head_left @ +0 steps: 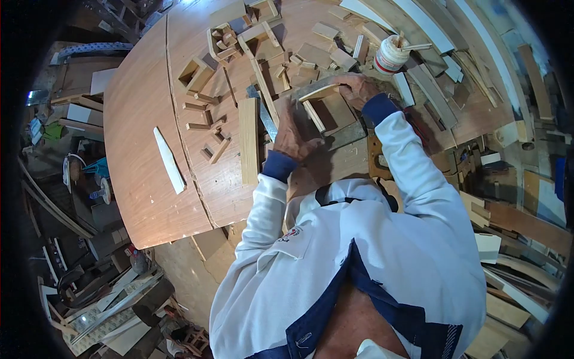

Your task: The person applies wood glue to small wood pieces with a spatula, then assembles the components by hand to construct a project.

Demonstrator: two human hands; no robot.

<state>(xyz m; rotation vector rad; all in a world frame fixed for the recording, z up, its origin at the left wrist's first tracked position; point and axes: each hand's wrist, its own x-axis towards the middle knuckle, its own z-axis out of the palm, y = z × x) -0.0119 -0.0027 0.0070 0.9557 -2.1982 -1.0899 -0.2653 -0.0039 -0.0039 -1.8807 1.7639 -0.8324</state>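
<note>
Round wooden table (143, 149) seen from above, its far half crowded with offcuts and small blocks (311, 54). White strip (168, 160) lying alone on the bare near-left part, well apart from the work. Long pale board (249, 140) lying flat just beside the left hand, on its outer side. Open box frame (196, 73) further out, with short sticks (203, 113) scattered between it and the board. White glue pot (391, 55) with a stick in it standing just beyond the right hand. Long laths and slats (430, 90) piled on the right edge of the table, more timber stacked off the table on that side. Floor on the left littered with tools and scrap, too small to tell apart.

Nothing between the camera and the hands except the white sleeves with blue cuffs, which cover both wrists.

Left hand (293, 134) laid palm down, fingers spread and fairly flat, pressing on a dark flat panel (335, 116) and touching the end of a pale batten (313, 115) that runs diagonally across it. Grey metal strip (266, 116) showing just beside the fingertips.

Right hand (357, 87) at the far end of the panel, fingers curled down over a thin curved strip (317, 91) and gripping it at its right end; strip lying across the top of the panel, near the batten's far end. Thumb hidden behind the knuckles
</note>
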